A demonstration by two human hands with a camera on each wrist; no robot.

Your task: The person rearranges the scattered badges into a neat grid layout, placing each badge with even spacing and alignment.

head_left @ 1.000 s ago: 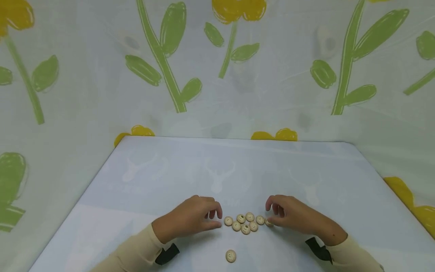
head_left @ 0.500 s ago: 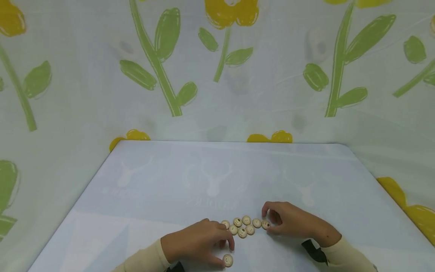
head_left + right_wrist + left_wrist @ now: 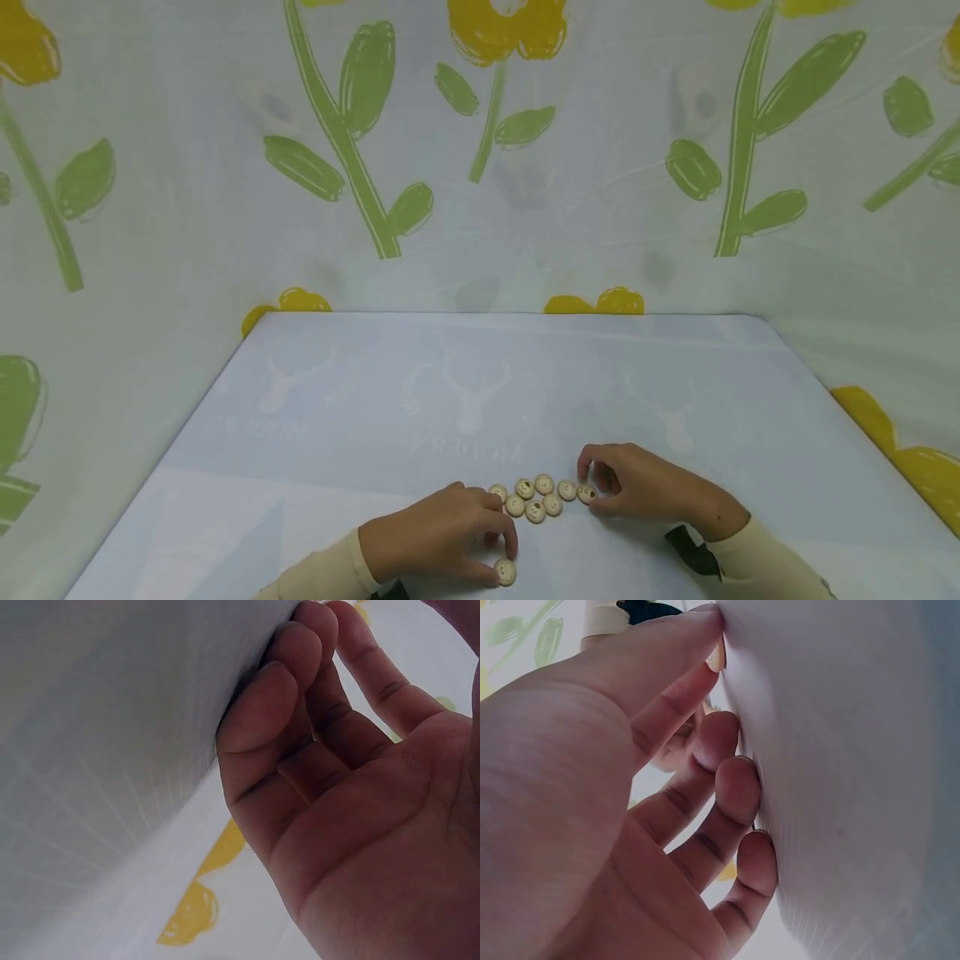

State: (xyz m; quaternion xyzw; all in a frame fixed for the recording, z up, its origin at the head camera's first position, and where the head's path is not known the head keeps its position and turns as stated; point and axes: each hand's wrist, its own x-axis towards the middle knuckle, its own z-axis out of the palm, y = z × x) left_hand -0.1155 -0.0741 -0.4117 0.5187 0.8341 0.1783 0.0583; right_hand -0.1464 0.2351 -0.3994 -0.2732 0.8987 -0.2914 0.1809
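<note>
Several small, round, pale wooden discs with dark face-like marks lie in a zigzag cluster (image 3: 535, 512) on the table. Nearer the front edge, my left hand (image 3: 450, 537) has its thumb and index finger at the two sides of a lone wooden disc (image 3: 506, 572). The left wrist view shows a sliver of this disc (image 3: 717, 658) pinched there, the other fingers curled against the tabletop. My right hand (image 3: 637, 483) holds the rightmost disc (image 3: 587, 494) of the cluster between thumb and index finger. In the right wrist view those fingertips and that disc are hidden behind the curled fingers (image 3: 262, 709).
A pale table (image 3: 360, 392) with faint deer-head prints carries the discs. Behind it hangs a white cloth (image 3: 600, 167) with green stems and yellow flowers. The left forearm and hand cover part of the front of the table, close beside the cluster's left end.
My left hand has come from the cluster's left end toward the front and taken hold of the lone disc. The right hand stays at the rightmost disc, and the head view has shifted slightly.
</note>
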